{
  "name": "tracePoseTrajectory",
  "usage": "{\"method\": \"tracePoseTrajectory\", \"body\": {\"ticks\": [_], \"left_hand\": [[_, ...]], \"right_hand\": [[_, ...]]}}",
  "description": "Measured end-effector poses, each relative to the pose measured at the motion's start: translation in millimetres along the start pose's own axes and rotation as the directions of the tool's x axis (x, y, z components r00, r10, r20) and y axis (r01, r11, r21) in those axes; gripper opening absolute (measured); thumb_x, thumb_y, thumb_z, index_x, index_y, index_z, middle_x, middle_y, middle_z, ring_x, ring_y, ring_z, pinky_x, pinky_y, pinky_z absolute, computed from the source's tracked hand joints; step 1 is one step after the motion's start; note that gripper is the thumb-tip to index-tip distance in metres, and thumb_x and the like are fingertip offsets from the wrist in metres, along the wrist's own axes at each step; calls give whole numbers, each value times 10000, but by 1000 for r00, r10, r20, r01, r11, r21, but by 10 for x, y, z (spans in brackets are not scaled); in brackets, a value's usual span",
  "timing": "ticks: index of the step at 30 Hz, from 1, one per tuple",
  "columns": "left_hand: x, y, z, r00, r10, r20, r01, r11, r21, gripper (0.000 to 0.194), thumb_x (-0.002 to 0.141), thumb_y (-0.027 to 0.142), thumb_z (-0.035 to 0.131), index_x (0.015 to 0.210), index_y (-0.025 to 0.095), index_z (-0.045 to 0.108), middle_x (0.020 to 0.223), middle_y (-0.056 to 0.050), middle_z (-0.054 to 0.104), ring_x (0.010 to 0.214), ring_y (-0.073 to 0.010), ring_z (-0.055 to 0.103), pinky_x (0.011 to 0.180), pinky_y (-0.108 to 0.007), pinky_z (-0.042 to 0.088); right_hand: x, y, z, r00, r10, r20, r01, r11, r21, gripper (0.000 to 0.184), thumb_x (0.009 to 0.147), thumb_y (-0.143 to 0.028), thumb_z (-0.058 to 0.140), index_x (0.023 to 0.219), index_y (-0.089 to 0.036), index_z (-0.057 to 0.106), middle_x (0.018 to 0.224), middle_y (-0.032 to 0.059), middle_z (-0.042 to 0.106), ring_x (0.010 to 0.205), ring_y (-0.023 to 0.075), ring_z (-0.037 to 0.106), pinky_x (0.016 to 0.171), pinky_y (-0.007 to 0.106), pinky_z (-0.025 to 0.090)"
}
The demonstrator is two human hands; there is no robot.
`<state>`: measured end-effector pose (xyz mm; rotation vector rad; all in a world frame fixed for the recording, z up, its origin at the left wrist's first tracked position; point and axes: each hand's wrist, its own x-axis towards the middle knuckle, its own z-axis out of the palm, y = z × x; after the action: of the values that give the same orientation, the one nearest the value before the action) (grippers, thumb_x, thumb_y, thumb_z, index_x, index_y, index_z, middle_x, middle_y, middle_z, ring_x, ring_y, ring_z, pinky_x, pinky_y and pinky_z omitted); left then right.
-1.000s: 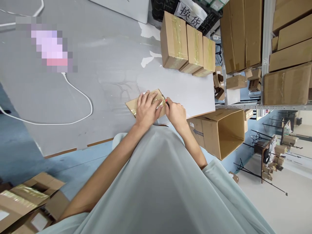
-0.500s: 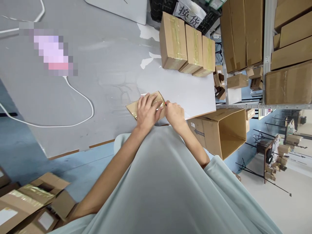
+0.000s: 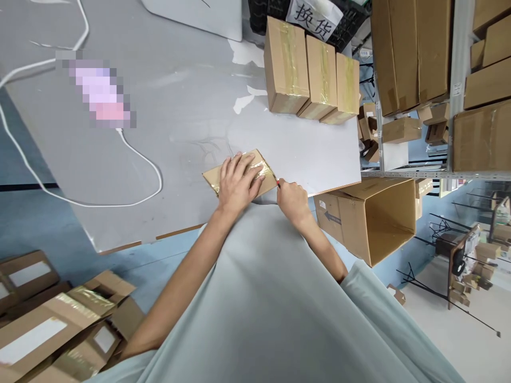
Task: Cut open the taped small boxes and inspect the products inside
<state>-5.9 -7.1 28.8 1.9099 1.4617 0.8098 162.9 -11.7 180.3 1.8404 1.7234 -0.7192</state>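
A small, flat cardboard box (image 3: 258, 158) with shiny clear tape lies on the grey table near its front edge. My left hand (image 3: 236, 183) rests flat on top of it, fingers spread, covering its middle. At the box's right edge, my right hand (image 3: 293, 199) is closed around a utility knife (image 3: 278, 183). Only a bit of its red and dark body shows past the fingers; the rest is hidden in the fist. The knife's tip is at the taped right side of the box; how deep it sits I cannot tell.
Three taped cartons (image 3: 287, 66) stand in a row at the table's back right, before a black crate (image 3: 259, 16). A white cable (image 3: 149, 162) loops across the left. An open carton (image 3: 361, 213) stands off the right edge; more boxes (image 3: 43, 324) lie lower left.
My right hand has moved slightly toward me and to the right along the box's right edge, knife in it. My left hand stays on the box. The view has shifted a little.
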Motion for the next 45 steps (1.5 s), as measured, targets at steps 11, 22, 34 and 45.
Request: {"method": "tracePoseTrajectory", "body": {"ticks": [11,22,34,45], "left_hand": [[-480,-361,-340,993,-15,-118,31,990,138,503,1107,604,677,1514,318,752,1728,-161,634,1689,-442,522,1406,-747,349],[-1213,-235,-793,923,-229,-309,253,966,41,611,1174,574,565,1705,285,652,1779,-185,573,1637,-383,575,1366,-622,472],[-814,-697,-206,841,-540,-29,440,714,-545,725,944,495,767,1618,244,675,1616,-142,727,1436,-348,741,1225,-544,649],[-718,-1092,-386,949,-286,132,315,862,-398,776,907,458,774,1640,229,663,1772,-176,570,1575,-421,614,1196,-564,638]], "right_hand": [[844,447,365,962,-125,-241,223,871,437,374,1260,-393,419,1369,-211,727,1185,147,875,1081,289,833,973,343,588],[1451,80,1115,978,-146,-146,207,701,683,387,1176,-527,545,929,-245,641,782,-2,677,802,219,675,772,275,545],[748,538,666,954,-64,-293,124,974,190,473,1234,-327,320,1474,-165,695,1371,196,824,1179,282,799,970,322,591],[599,-673,188,858,-513,35,502,821,-271,465,1280,-322,375,1628,-214,664,1453,149,786,1392,276,706,1152,340,533]]}}
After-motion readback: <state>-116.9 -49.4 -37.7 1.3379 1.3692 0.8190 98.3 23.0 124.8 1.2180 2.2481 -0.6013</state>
